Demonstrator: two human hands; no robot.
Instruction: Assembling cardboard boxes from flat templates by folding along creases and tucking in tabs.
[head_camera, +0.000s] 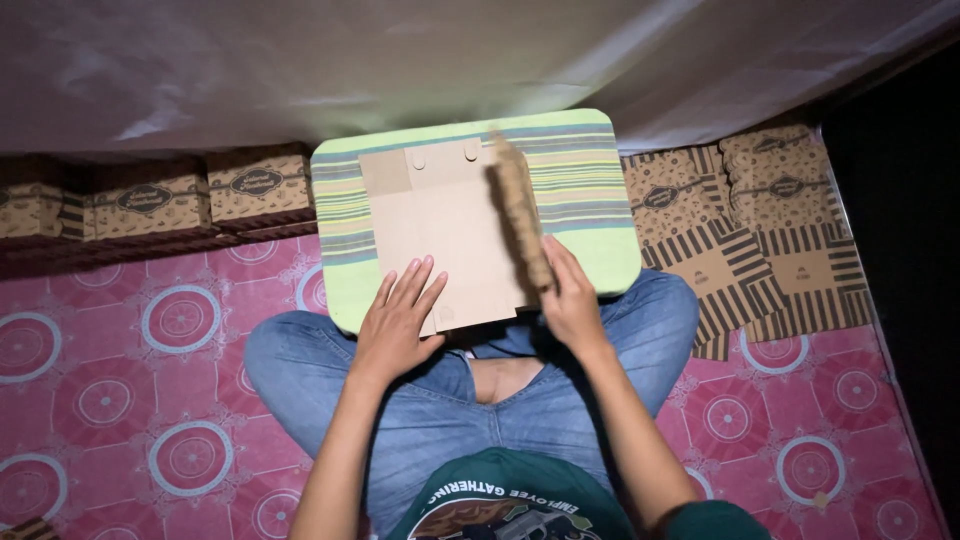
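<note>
Head view, person seated cross-legged on a pink patterned floor mat (110, 400), blue jeans, small striped lap table (585, 175) resting across the knees.

Flat cardboard box blank (440, 235) lies on the table, plain brown side up, near edge overhanging toward the lap.

Left hand (395, 325): palm down, fingers spread flat, pressing the lower left part of the blank onto the table. Grip is spread, nothing pinched.

Right hand (572, 300): at the blank's right edge, fingers closed on the side flap (520, 210), which stands raised nearly upright from the sheet; the flap is motion-blurred, printed side faces right. Grip is pinching the flap at its lower end.

Surroundings: stack of flat printed box blanks (760, 240) on the floor just right of the table; row of folded boxes (150, 200) along the left, against a pale sheet (300, 60) hanging behind. Lighting dim at the edges
</note>
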